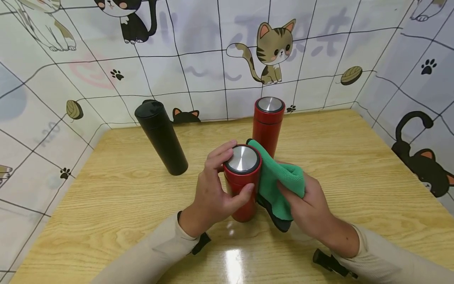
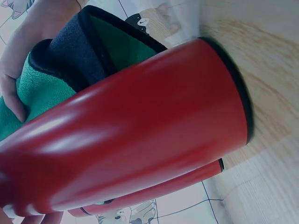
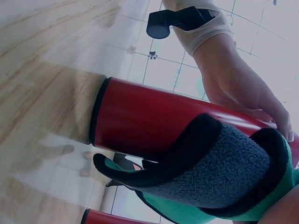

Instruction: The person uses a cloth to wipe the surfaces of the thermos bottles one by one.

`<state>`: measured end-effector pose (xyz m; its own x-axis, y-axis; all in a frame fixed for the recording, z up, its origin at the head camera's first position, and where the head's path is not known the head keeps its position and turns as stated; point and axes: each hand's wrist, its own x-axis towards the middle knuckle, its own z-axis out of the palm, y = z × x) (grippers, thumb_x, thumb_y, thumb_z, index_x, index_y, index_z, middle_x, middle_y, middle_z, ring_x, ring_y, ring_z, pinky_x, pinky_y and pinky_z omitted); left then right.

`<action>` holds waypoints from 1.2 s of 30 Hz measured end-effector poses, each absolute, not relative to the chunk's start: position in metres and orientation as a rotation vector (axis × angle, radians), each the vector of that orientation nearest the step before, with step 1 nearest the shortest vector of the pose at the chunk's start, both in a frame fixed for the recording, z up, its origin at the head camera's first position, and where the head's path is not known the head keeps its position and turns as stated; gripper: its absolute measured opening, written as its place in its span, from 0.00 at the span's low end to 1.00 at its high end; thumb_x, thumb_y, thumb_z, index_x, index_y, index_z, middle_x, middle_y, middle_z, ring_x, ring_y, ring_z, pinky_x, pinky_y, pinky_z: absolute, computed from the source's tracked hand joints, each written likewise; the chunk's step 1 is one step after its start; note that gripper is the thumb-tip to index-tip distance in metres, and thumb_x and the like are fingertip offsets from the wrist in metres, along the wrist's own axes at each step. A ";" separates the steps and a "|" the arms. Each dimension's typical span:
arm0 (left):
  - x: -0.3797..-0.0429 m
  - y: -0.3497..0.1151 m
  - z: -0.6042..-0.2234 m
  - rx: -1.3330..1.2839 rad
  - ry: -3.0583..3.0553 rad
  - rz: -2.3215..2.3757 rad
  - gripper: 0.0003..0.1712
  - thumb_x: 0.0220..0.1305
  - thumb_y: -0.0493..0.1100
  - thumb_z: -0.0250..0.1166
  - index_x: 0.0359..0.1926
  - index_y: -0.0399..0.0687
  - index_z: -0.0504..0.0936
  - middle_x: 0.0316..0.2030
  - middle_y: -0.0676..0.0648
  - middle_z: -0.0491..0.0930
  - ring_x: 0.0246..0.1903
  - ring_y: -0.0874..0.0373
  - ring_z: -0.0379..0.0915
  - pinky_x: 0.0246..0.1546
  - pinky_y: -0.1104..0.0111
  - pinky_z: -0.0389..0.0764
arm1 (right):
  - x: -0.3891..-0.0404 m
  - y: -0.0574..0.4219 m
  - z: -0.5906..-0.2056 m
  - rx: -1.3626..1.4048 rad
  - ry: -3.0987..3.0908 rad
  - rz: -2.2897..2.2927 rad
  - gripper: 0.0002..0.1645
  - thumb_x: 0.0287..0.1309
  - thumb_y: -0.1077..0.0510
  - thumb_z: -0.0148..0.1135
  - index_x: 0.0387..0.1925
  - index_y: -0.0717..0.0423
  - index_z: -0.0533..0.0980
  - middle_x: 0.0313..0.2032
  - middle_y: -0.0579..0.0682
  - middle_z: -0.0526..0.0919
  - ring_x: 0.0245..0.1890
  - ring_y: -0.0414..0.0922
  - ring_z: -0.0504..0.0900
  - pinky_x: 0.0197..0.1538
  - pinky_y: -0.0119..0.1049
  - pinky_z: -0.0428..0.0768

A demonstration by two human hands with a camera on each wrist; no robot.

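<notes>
My left hand (image 1: 215, 189) grips the upper part of a red thermos (image 1: 244, 197) with a silver lid top, thumb on the near side and fingers round the far left. In my right hand (image 1: 312, 205) is a green cloth (image 1: 276, 181) with a dark grey back and black edging, pinched between thumb and fingers. The cloth lies against the right side of the thermos. In the right wrist view the folded cloth (image 3: 224, 163) overlaps the thermos (image 3: 145, 116). The left wrist view shows the thermos's red wall (image 2: 140, 121) and black base close up, with the cloth behind it.
A second red thermos (image 1: 267, 126) stands just behind the held one. Farther left is a black thermos (image 1: 163, 138). All are on a light wooden table (image 1: 117, 213), with cat-patterned walls (image 1: 202, 75) along the back and sides.
</notes>
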<state>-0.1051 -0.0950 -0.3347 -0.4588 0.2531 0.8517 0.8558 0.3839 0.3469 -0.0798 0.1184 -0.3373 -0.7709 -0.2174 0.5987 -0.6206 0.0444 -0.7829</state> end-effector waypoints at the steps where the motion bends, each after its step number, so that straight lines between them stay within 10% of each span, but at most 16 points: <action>1: -0.105 -0.095 -0.335 -0.950 -1.919 -1.060 0.35 0.67 0.55 0.60 0.60 0.34 0.59 0.62 0.33 0.70 0.58 0.42 0.76 0.45 0.60 0.87 | -0.080 0.118 -0.337 0.841 -2.018 1.767 0.24 0.66 0.74 0.51 0.62 0.66 0.74 0.58 0.43 0.82 0.57 0.36 0.81 0.57 0.24 0.79; 36: -0.102 -0.095 -0.334 -0.907 -1.934 -1.047 0.40 0.56 0.48 0.75 0.58 0.34 0.61 0.62 0.33 0.70 0.56 0.43 0.79 0.49 0.61 0.86 | -0.080 0.118 -0.337 0.861 -1.957 1.801 0.25 0.63 0.79 0.49 0.61 0.69 0.74 0.56 0.43 0.83 0.56 0.36 0.81 0.57 0.24 0.79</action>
